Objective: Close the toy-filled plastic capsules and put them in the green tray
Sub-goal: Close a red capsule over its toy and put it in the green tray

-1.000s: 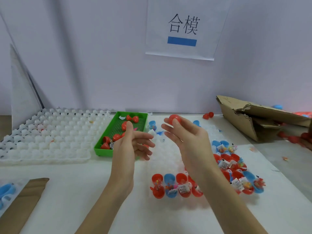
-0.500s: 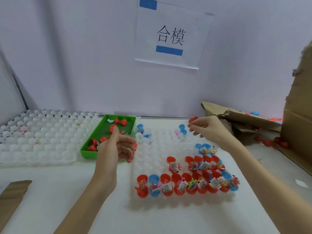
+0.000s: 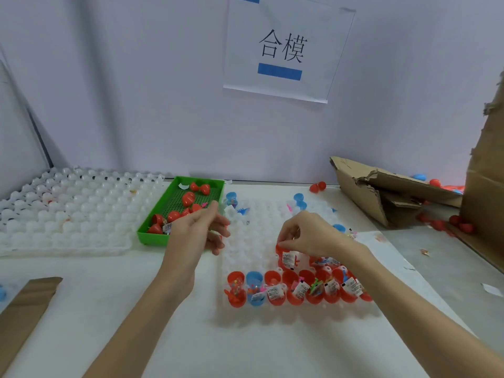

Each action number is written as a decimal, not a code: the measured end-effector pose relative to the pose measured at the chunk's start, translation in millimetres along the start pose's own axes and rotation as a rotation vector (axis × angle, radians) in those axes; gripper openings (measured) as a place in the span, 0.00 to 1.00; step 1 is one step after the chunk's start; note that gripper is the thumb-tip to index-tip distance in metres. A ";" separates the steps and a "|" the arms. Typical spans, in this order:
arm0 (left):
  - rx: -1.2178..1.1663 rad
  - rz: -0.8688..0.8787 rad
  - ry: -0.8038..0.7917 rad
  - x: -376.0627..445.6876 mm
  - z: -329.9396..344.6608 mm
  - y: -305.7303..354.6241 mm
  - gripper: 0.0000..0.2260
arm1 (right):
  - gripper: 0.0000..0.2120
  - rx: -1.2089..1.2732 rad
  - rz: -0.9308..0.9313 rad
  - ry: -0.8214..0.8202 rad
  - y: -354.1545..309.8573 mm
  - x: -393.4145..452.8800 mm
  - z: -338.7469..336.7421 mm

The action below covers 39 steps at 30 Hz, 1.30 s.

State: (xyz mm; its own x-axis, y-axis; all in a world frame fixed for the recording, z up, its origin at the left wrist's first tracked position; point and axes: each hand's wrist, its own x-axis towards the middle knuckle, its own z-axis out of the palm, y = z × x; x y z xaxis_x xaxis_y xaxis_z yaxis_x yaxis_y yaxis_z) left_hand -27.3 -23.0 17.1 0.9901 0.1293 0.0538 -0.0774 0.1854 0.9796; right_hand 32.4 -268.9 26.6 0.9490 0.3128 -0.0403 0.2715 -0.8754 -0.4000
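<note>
My right hand (image 3: pixel 308 236) reaches down onto the white dimpled holder tray (image 3: pixel 245 257) and pinches the rim of an open red capsule (image 3: pixel 286 259) with a white label in it. A front row of several open red and blue toy-filled capsules (image 3: pixel 275 291) stands in the same holder. My left hand (image 3: pixel 196 230) hovers by the near right corner of the green tray (image 3: pixel 147 238), fingers loosely curled, with nothing visible in it. Several closed red capsules (image 3: pixel 188 199) lie in the green tray.
A second white dimpled tray (image 3: pixel 68 214) lies at the left. Torn cardboard boxes (image 3: pixel 381 192) stand at the right with loose red and blue capsules (image 3: pixel 317 186) around them. A cardboard strip (image 3: pixel 24 304) lies at the near left. A paper sign hangs on the wall.
My right hand held a closed red capsule up a second ago; it now has come down to an open red capsule in the holder. My left hand stays near the green tray.
</note>
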 end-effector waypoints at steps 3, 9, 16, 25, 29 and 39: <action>0.133 0.000 -0.110 -1.4 -0.8 -4.4 0.07 | 0.03 -0.003 -0.005 0.012 -0.1 2.5 -4.1; 0.393 0.111 -0.219 -7.5 8.2 -8.6 0.10 | 0.04 0.006 0.015 0.019 -13.1 10.2 -30.7; 0.616 0.377 -0.231 -18.5 23.7 -18.9 0.29 | 0.04 0.203 0.038 0.085 -55.1 14.4 -22.2; 0.398 0.364 -0.006 -9.0 15.0 -12.9 0.12 | 0.08 0.539 0.252 0.251 -82.4 10.4 -4.1; 0.289 0.342 0.002 -6.2 10.1 -10.5 0.11 | 0.07 0.636 0.251 0.382 -87.6 1.9 12.6; 0.307 0.404 0.006 -5.5 6.3 -7.3 0.13 | 0.05 1.106 0.105 0.458 -95.4 -24.5 35.7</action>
State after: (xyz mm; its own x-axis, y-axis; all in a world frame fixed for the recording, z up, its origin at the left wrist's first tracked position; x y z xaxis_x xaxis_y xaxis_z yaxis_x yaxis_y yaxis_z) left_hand -31.5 -31.2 10.9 0.8876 0.1374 0.4396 -0.4151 -0.1749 0.8928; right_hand -22.4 -179.9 33.0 0.9880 -0.0972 0.1199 0.1177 -0.0285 -0.9926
